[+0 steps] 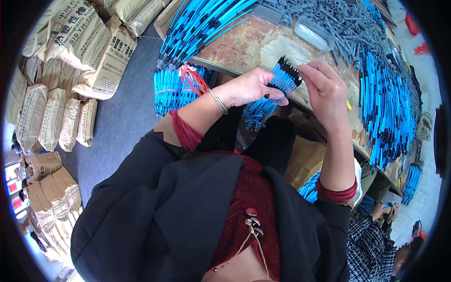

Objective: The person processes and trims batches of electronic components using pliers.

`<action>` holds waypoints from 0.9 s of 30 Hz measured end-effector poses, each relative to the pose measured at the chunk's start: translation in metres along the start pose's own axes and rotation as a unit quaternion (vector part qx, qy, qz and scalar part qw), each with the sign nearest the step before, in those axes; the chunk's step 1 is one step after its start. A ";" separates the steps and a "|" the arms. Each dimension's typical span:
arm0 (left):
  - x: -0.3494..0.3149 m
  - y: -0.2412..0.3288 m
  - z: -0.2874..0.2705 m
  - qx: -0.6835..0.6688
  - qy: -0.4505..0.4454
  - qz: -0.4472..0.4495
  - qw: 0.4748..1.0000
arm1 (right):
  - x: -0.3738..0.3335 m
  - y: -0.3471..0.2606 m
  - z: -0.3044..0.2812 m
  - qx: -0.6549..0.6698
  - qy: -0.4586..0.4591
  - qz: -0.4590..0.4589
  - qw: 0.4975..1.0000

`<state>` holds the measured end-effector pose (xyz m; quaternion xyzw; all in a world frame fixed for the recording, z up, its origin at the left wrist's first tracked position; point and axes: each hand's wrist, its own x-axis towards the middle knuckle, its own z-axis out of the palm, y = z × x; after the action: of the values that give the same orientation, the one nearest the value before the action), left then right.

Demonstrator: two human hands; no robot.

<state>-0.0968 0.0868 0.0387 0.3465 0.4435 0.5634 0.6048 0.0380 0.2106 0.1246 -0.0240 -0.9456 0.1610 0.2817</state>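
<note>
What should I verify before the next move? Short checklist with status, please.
1. Bundle of blue rods held: ok, gripped in the left hand just below its black ends.
2. Right hand in position: ok, fingertips bent in at the black ends.
3. Right fingertips actually pinching an end: cannot tell, contact is too small to make out.
4. Upper-left rod pile fully on the table: not ok, its lower ends jut past the edge.
5. Co-worker's hands out of the way: ok, well apart at lower right.
</note>
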 end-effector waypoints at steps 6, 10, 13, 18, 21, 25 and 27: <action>0.001 -0.005 0.004 0.012 0.035 0.016 0.999 | 0.005 -0.009 0.009 0.205 0.078 0.083 0.972; -0.001 -0.017 0.003 -0.023 0.047 0.042 0.998 | 0.011 0.027 0.002 0.319 0.191 0.090 0.924; -0.007 -0.027 0.001 0.208 0.041 0.148 0.966 | 0.017 0.107 -0.015 0.060 0.113 0.250 0.960; -0.009 -0.022 0.004 0.209 0.040 0.205 0.955 | 0.065 0.178 0.015 -0.132 -0.098 0.210 0.964; -0.006 -0.014 0.005 0.229 0.017 0.221 0.948 | 0.077 0.214 0.041 -0.219 -0.215 0.186 0.933; -0.011 -0.010 0.002 0.229 0.020 0.223 0.947 | 0.092 0.196 0.045 -0.265 -0.240 0.172 0.918; -0.011 -0.011 0.004 0.207 0.024 0.195 0.958 | 0.088 0.204 0.048 -0.265 -0.226 0.166 0.923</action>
<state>-0.0885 0.0746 0.0318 0.5305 0.4887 0.5740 0.3877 -0.0709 0.4019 0.0681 -0.2179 -0.9746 -0.0499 0.0133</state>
